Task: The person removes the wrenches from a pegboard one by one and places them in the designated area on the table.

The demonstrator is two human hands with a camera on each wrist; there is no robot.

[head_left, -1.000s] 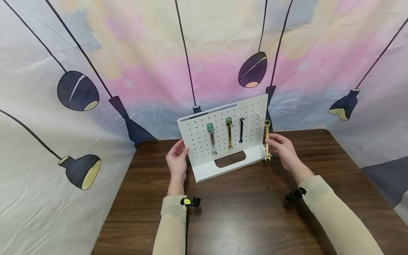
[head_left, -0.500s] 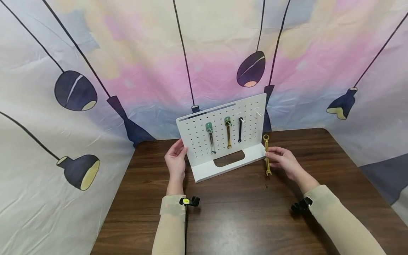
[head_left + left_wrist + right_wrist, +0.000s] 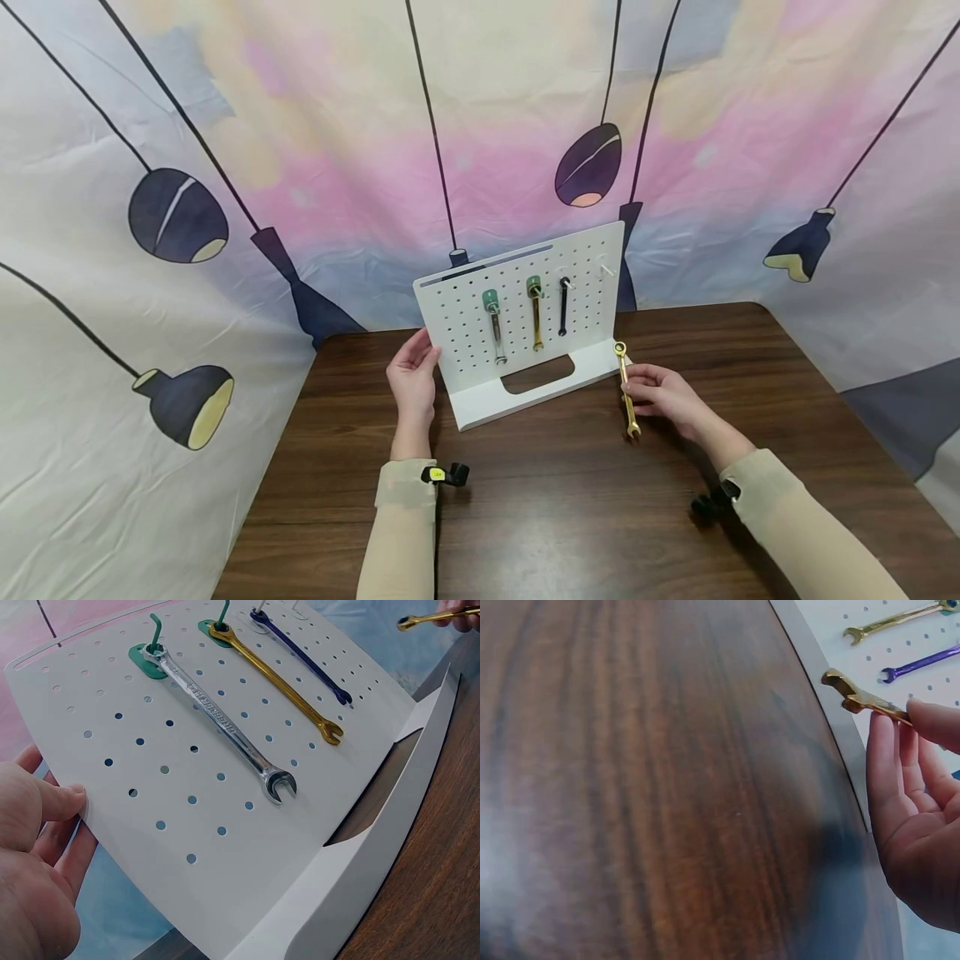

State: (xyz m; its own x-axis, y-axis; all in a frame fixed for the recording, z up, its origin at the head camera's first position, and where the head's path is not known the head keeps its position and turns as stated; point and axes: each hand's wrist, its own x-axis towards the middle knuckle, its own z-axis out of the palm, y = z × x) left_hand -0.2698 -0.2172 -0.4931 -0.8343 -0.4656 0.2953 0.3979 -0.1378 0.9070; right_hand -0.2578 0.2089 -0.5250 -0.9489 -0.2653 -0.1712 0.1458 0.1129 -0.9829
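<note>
A white pegboard stand [image 3: 480, 405] leans upright on the table. My left hand [image 3: 412, 379] holds its left edge, thumb on the front face in the left wrist view and fingers behind. Between thumb and fingers, my right hand [image 3: 663, 396] pinches a gold combination wrench [image 3: 628, 406], just off the board's lower right corner. The wrench's open end [image 3: 847, 690] points towards the person. Three wrenches hang on the board: a silver one [image 3: 217, 716] and a gold one [image 3: 277, 679] on green hooks, and a purple one [image 3: 300, 652] on a clear hook.
A bare clear hook [image 3: 606, 268] sits at the board's upper right. The board's base has a long cut-out [image 3: 536, 375]. Brown wooden table [image 3: 540, 508] lies in front, and a printed cloth [image 3: 510, 158] hangs behind it.
My right hand has moved down and towards the person with the gold wrench, away from the board's upper right. My left hand keeps its hold on the board's edge.
</note>
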